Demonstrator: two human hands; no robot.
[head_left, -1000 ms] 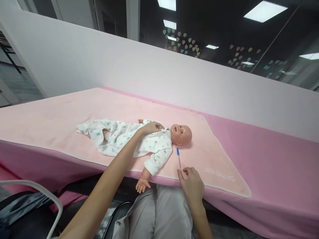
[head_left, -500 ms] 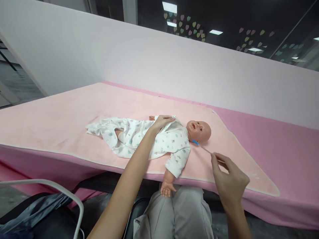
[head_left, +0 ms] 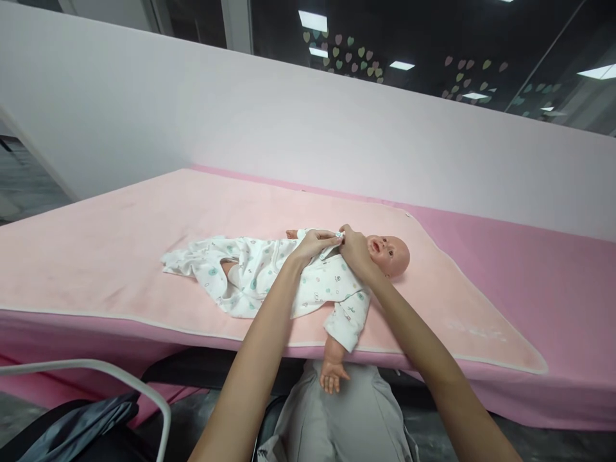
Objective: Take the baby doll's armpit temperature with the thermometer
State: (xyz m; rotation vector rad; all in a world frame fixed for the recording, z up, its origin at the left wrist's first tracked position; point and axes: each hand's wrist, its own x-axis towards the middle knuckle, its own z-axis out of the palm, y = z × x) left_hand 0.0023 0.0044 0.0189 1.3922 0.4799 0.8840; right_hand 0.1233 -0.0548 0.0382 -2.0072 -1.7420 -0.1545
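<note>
A baby doll [head_left: 393,255] lies on its back, head to the right, dressed in a white romper [head_left: 317,289] with small green and grey prints. My left hand [head_left: 314,245] is closed at the chest, its fingertips pinching the front edge of the romper near the neck. Right beside it, my right hand [head_left: 355,251] is also closed on that edge, with a small pale round spot, perhaps a snap, showing between the two hands. My right fingers partly hide the collar and the doll's chin. One doll arm [head_left: 333,367] hangs over the table's near edge.
A peach mat [head_left: 144,218] lies under the doll on a table with a pink cover [head_left: 568,308]. Behind it rises a white partition [head_left: 289,122]. At the lower left are a white curved rail [head_left: 96,364] and dark cloth [head_left: 86,427].
My right hand has left the thin string with a blue piece near the doll's neck and moved left to the romper's front edge. The blue piece is out of sight. My left hand stays at the chest.
</note>
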